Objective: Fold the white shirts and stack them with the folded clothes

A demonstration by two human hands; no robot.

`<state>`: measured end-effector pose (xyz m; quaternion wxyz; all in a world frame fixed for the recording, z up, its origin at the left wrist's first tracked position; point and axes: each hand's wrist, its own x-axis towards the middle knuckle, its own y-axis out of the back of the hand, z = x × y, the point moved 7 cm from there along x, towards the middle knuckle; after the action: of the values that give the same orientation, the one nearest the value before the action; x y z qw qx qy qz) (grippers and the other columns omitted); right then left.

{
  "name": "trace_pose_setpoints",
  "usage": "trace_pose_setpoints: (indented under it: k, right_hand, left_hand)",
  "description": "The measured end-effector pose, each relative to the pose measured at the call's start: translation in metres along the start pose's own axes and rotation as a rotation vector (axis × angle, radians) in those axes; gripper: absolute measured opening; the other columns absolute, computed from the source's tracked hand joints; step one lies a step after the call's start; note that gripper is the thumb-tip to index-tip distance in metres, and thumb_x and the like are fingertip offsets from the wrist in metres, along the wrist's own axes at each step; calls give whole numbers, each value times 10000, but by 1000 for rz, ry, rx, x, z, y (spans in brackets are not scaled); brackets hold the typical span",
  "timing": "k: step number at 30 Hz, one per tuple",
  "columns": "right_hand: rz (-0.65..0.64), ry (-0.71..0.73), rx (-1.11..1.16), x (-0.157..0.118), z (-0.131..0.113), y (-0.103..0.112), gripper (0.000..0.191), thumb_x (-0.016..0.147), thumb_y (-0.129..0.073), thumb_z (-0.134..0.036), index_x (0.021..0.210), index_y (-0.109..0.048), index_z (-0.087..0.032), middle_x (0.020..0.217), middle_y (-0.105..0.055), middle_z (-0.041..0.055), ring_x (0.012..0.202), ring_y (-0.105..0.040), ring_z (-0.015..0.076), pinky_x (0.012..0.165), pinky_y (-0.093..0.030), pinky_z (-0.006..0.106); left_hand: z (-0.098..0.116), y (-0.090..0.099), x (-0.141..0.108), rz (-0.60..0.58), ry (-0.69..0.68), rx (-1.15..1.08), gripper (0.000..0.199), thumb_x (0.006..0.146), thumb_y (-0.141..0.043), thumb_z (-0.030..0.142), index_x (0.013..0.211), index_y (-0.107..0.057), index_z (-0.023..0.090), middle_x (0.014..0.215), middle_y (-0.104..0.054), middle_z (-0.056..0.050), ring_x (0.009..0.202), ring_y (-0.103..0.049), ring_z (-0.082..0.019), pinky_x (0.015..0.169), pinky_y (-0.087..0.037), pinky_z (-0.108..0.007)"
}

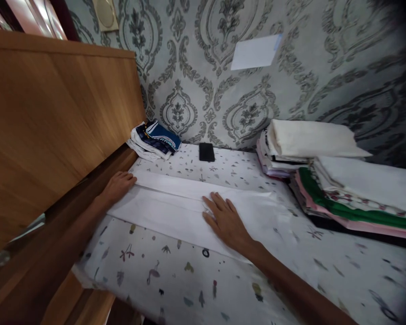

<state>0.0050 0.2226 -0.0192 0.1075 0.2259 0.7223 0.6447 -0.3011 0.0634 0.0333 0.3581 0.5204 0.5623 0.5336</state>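
A white cloth [169, 212] lies folded lengthwise into a long strip on the patterned sheet [176, 275]. At its left end rests my left hand [120, 185], its fingers close together on the upper corner; whether they pinch the fabric cannot be made out. My right hand [226, 221] lies on the middle of the strip with fingers spread, near the edge of the fold. To the right, the cloth reaches beyond my right hand and looks looser and wider there.
Folded clothes [155, 140] lie at the back left by a wooden panel [61, 117]. A black phone-like object [206, 152] sits near the wall. Two stacks of folded fabric, one at the back [311, 140] and one nearer [368, 185], stand at the right.
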Motion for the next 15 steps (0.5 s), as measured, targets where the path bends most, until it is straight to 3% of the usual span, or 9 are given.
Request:
trace_pose_setpoints:
  k: [6, 11, 15]
  right_hand:
    - [-2, 9, 10, 3, -2, 8, 517, 1008, -332, -439, 1429, -508, -195, 1538, -426, 157, 1453, -335, 302, 1148, -302, 551]
    - [-60, 75, 40, 23, -22, 20, 455, 1002, -371, -379, 1361, -555, -169, 1534, -427, 171, 1458, -323, 303, 1162, -262, 570]
    - [-96, 77, 54, 42, -33, 15, 477, 1007, -358, -387, 1413, -500, -179, 1569, -377, 148, 1474, -291, 282, 1168, -259, 553]
  left_hand:
    - [-1, -1, -4, -21, 48, -61, 256, 863, -435, 90, 842, -653, 222, 918, -664, -119, 927, -619, -282, 831, -469, -412]
    - [-9, 3, -8, -57, 101, -63, 276, 869, -392, 108, 838, -643, 220, 931, -676, -110, 907, -631, -263, 762, -489, -375]
    - [-6, 9, -4, -34, 131, -43, 317, 866, -382, 110, 946, -677, 193, 1024, -712, -136, 1032, -636, -304, 944, -465, -492]
